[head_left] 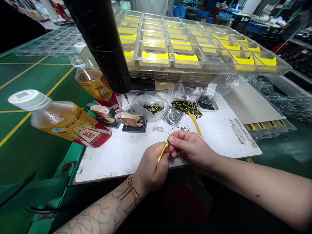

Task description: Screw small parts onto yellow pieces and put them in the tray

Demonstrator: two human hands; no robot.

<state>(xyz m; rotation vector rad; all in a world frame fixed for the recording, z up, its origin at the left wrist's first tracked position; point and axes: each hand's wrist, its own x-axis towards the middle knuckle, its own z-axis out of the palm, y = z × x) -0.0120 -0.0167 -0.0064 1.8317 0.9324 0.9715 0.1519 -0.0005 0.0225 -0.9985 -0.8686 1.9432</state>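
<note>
My left hand (pixel 151 169) and my right hand (pixel 191 151) meet over a white work board (pixel 109 162). Between them is a thin yellow strip (pixel 162 152). My right thumb and forefinger pinch its upper end, and my left fingers curl against its lower part. Just beyond my hands lie scattered tiny black bits (pixel 182 128) and a heap of small black-and-yellow pieces (pixel 187 108). A clear plastic bag (pixel 151 106) holds similar pieces.
Two amber drink bottles (pixel 68 122) lie to the left on the green bench (pixel 31 143). A clear tray with yellow parts (pixel 170 42) stands raised behind the board, partly blocked by a black cylinder (pixel 102 42). A person's grey torso (pixel 151 5) stands beyond it.
</note>
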